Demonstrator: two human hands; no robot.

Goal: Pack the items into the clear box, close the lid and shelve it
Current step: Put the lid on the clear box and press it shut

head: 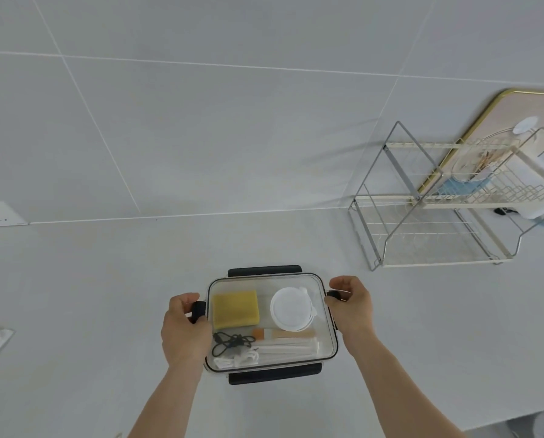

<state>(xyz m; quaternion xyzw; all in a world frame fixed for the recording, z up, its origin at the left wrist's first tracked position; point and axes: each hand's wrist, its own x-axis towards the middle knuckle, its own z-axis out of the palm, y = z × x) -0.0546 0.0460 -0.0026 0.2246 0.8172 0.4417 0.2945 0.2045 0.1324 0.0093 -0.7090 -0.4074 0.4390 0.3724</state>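
Left hand (185, 327) and right hand (351, 306) pinch the dark side clips of the packed clear box (270, 320), lid on, at six o'clock on the counter (106, 295). Closing looks nearly done; next, carry it to the wire rack (438, 216) at two o'clock.

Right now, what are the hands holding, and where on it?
Both hold the clear box by its short ends: left hand on the black side latch at the left end, right hand on the one at the right end. Lid is on.
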